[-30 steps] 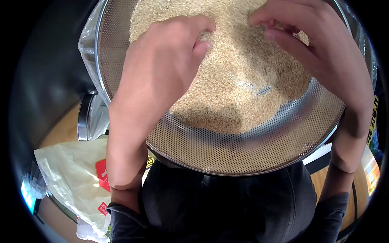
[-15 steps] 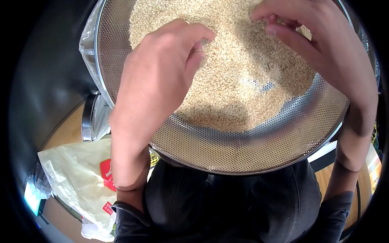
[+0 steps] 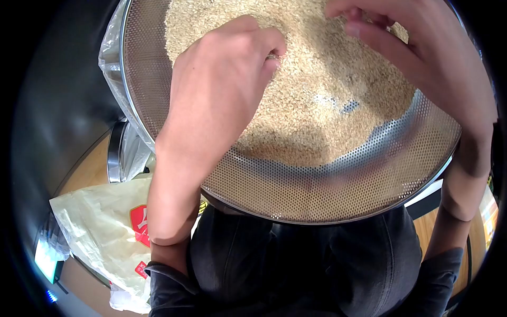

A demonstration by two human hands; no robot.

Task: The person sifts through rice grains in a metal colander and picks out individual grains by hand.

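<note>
A wide perforated metal colander (image 3: 327, 198) holds a spread layer of pale brown grains (image 3: 301, 124) that look like brown rice. Over the left part of the grains is my left hand (image 3: 227, 68), its thumb and forefinger pinched together. Whatever lies between those fingertips is too small to make out. My right hand (image 3: 412, 42) hovers above the upper right of the grains, fingers loosely curled with thumb and forefinger apart, and nothing shows in it. Near the middle right, a small bare patch of the colander's bottom shows through the grains.
The colander stands over my lap, above dark trousers (image 3: 296, 264). A cream plastic bag (image 3: 100, 227) with a red logo lies at lower left. Beside it are a round metal-rimmed container (image 3: 114, 153) and clear plastic film (image 3: 110, 63). A wooden surface (image 3: 84, 164) shows on the left.
My left hand has shifted slightly right and up, and its thumb and forefinger have closed together. The right hand stays nearly in place. The colander sits slightly differently in view.
</note>
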